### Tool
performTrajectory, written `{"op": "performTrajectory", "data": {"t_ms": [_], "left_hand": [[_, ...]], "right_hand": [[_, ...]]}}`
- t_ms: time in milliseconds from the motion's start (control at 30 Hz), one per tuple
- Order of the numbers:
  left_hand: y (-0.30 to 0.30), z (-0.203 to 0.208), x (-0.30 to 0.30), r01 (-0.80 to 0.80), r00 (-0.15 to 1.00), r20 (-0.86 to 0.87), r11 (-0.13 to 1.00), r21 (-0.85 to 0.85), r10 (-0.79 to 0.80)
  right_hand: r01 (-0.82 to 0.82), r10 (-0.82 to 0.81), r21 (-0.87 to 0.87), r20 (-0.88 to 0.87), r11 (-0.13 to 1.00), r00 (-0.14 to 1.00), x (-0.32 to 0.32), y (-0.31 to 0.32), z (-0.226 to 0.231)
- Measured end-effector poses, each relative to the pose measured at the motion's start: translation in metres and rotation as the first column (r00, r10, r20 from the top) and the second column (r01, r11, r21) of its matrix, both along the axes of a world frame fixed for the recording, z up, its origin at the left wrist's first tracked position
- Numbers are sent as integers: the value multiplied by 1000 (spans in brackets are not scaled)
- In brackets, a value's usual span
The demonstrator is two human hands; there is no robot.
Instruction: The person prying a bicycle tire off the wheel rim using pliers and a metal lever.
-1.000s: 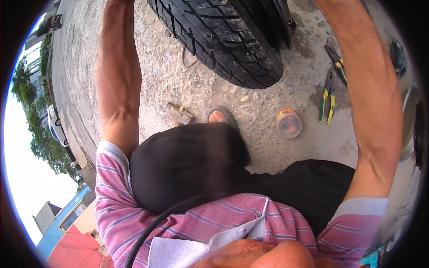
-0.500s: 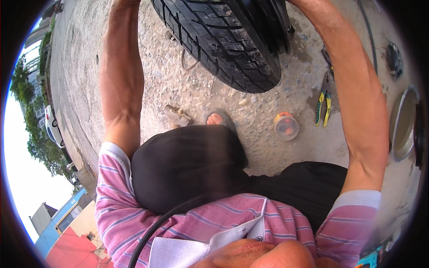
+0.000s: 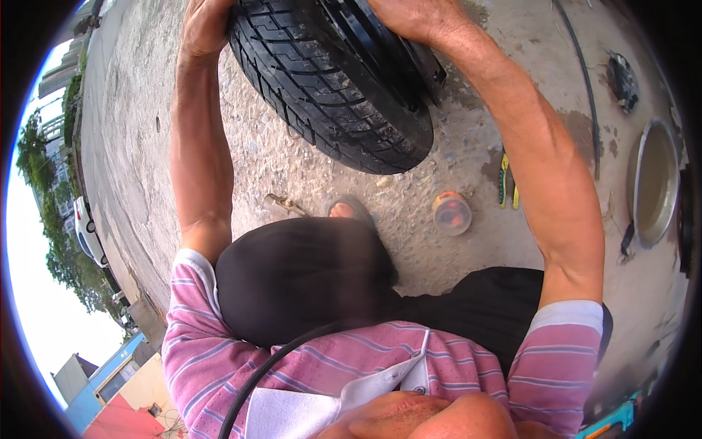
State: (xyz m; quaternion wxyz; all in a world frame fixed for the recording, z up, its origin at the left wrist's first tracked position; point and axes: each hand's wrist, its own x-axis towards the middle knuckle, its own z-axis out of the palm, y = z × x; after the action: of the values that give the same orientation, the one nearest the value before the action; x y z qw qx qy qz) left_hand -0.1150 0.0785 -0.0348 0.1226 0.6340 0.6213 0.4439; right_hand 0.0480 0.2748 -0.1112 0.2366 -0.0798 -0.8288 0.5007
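Observation:
A black tyre (image 3: 314, 88) with chunky tread stands tilted in front of me, a dark rim (image 3: 373, 44) at its right side. My left hand (image 3: 206, 28) grips the tyre's left side near the top of the view, closed against it. On the right, my right hand (image 3: 418, 16) is closed over the tyre's rim side. The upper edge of the picture cuts off the fingertips of both hands.
A small clear tub (image 3: 452, 214) with orange contents and green-yellow pliers (image 3: 504, 183) lie right of the tyre. A metal basin (image 3: 653, 183) and a black hose (image 3: 585, 80) are farther right. A metal tool (image 3: 285, 205) lies by my sandalled foot (image 3: 349, 211).
The tyre has come slightly nearer to me and to the left in view. Both hands now show more, and my right hand has moved left along with it.

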Motion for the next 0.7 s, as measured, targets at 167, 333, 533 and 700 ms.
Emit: {"op": "performTrajectory", "data": {"t_ms": [167, 333, 533, 700], "left_hand": [[-7, 6, 7, -14, 999, -43, 1000, -18, 13], [-2, 3, 11, -30, 999, -18, 999, -13, 29], [-11, 10, 9, -14, 1000, -26, 999, -45, 12], [-6, 13, 16, 0, 1000, -5, 998, -59, 0]], "right_hand": [[-38, 38, -43, 4, 998, 999, 9, -3, 4], [-52, 51, -96, -17, 994, 999, 15, 3, 0], [-93, 103, -161, 57, 983, 993, 15, 0, 6], [-235, 222, -531, -90, 814, 971, 12, 5, -7]]}}
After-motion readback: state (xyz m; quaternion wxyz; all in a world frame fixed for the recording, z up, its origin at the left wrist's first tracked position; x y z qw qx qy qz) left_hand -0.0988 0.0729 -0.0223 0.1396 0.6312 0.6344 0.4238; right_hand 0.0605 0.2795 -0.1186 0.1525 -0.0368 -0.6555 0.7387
